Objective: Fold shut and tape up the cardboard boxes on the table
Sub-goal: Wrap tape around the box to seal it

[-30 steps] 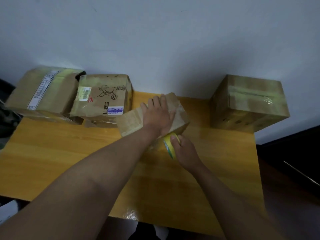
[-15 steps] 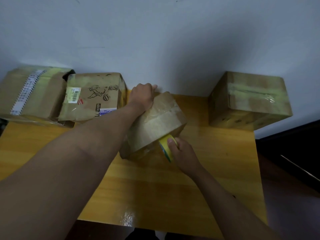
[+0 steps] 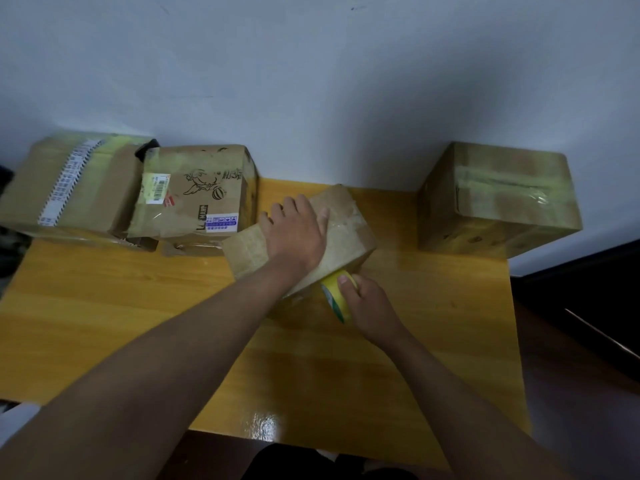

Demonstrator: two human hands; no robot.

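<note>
Brown cardboard small box [image 3: 346, 233] sits mid-table, rotated off-square, flaps down, a shiny strip of clear tape visible across its top toward 1 o'clock. Left hand [image 3: 296, 232] lies flat on the box top, palm down, fingers spread, gripping nothing, just pressing. Right hand [image 3: 367, 306] is at the box's near corner, about 5 o'clock from the left hand, closed around a yellow tape roll [image 3: 334, 296]; thumb rests on the roll's outer face, roll touches the box's near side. Yellow wooden table [image 3: 138, 306] is glossy, with a glare spot at its near edge. Three more boxes stand along the wall [image 3: 311, 81]: printed box [image 3: 197, 195] with a barcode label and cartoon graphic at 10 o'clock from the small box, just beside it; long box [image 3: 69, 188] with a white printed strip further out at 9–10 o'clock, touching the printed one, overhanging the table's left edge; taped box [image 3: 498, 199] at 2 o'clock, well apart, clear tape across its top. Whether the small box's seam is fully sealed: cannot tell, hand covers it.
</note>
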